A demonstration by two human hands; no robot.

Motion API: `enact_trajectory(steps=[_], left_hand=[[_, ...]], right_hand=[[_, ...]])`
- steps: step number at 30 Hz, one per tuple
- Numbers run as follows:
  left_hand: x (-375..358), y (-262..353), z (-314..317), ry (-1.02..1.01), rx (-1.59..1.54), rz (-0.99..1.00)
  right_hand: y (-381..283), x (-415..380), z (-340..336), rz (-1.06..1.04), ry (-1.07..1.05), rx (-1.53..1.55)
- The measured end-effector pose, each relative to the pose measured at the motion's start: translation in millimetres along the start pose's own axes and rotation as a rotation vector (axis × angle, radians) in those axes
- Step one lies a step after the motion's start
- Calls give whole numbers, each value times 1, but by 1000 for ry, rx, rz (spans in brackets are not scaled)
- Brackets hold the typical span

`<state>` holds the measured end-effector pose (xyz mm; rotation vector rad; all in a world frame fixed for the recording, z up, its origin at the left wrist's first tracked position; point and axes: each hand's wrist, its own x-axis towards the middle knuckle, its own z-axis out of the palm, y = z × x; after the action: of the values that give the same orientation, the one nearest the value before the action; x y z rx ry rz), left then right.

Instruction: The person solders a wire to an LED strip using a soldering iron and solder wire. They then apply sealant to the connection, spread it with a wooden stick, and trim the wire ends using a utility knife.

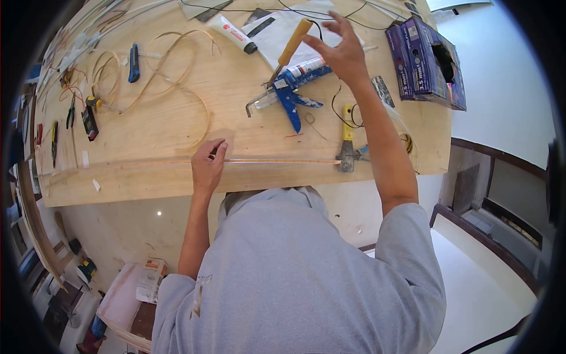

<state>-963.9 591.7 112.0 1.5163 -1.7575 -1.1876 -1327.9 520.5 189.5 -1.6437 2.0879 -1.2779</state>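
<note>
My left hand (pixel 209 165) is low over the front of the wooden table, its thumb and fingers drawn together at a long thin strip (pixel 277 161); whatever is between the fingertips is hidden. The strip runs along the front edge to a hammer head (pixel 346 160) with a yellow handle. My right hand (pixel 342 50) is raised, fingers spread, beside the wooden handle of a soldering iron (pixel 295 42). That iron leans on a blue caulking gun (pixel 287 97) with a cartridge in it. No grip on the handle shows.
A white tube (pixel 232 33) lies at the back. Loops of strip (pixel 165 76), a blue cutter (pixel 134 63), pliers (pixel 71 112) and a black-and-yellow tool (pixel 90 123) lie on the left. A purple box (pixel 425 64) stands at the back right of the table (pixel 118 192). Black cables cross the back.
</note>
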Motion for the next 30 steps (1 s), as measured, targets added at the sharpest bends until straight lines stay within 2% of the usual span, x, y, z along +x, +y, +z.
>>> enact_trajectory(steps=[4,6,7,8,9,10,11,12,14,17,20,22,27,30], left_hand=[[4,-7,-9,110,41,45],[7,-12,-10,178,71,24],[6,-20,-27,274,120,3],[3,-29,-39,329,199,-3],[-1,-35,-50,403,135,-78],[-4,-52,-64,461,135,-38],[-8,-51,-79,556,210,-3],[-14,-51,-96,646,214,-54],[-18,-53,-127,763,185,-121],[-7,-92,-188,895,92,-233],[24,-135,-285,988,21,-336],[53,-192,-347,1080,174,-240],[150,-267,-511,1175,329,-136],[183,-316,-597,1061,538,-255]], right_hand=[[0,-13,-45,-185,290,-228],[-11,-40,-75,-262,324,-219],[-18,-60,-88,-320,261,-190],[-34,-85,-100,-32,56,-80],[-29,-110,-103,-1,-98,-14],[-25,-128,-101,86,-357,181],[-25,-156,-87,195,-455,317],[-41,-171,-75,351,-601,377],[-40,-206,-38,343,-768,413],[-71,-226,9,361,-866,525],[-113,-216,55,352,-882,592],[-130,-211,79,400,-832,618],[-184,-235,161,552,-772,598],[-244,-251,223,670,-768,545]])
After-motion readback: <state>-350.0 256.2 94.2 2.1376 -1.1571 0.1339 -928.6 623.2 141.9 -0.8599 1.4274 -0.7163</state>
